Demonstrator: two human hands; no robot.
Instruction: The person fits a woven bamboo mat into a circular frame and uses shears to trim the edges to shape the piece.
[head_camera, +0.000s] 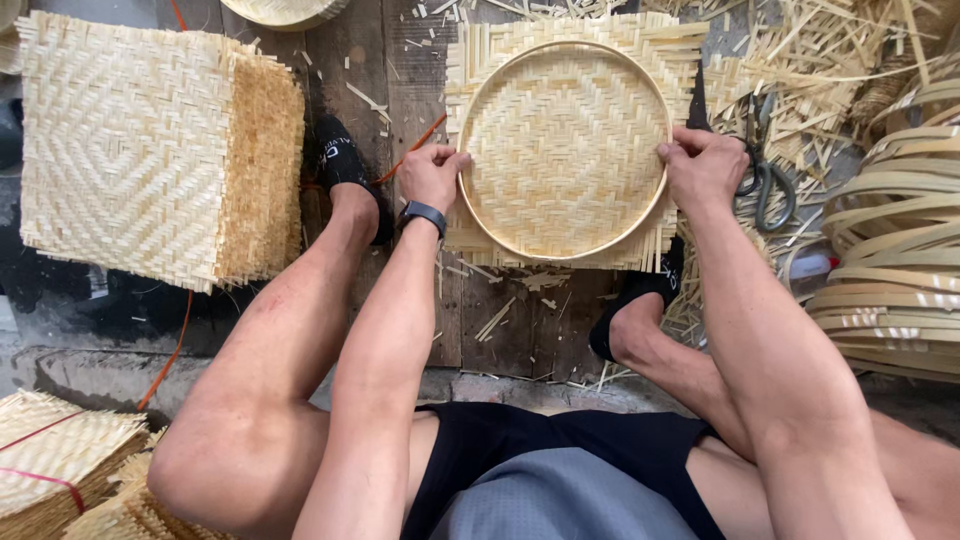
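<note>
Left hand (432, 175): fingers closed on the left edge of the hoop (480, 215).
Right hand (703, 165): gripping the hoop's right edge.
Hoop: lies on the woven mat (565, 140), on the floor planks (400, 80) between the feet.
Scissors (765, 180): just right of the right hand.
Mat stack (150, 150): well left.

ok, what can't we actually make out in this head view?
- Left hand and right hand: fingertips curl over the hoop, so the grip underneath is hidden.
- Woven mat: its middle lies under the hoop and its weave.
- Scissors: partly behind the right hand.
- Hoop stack: cut by the right edge.
- Mat stack: count too fine to tell.
</note>
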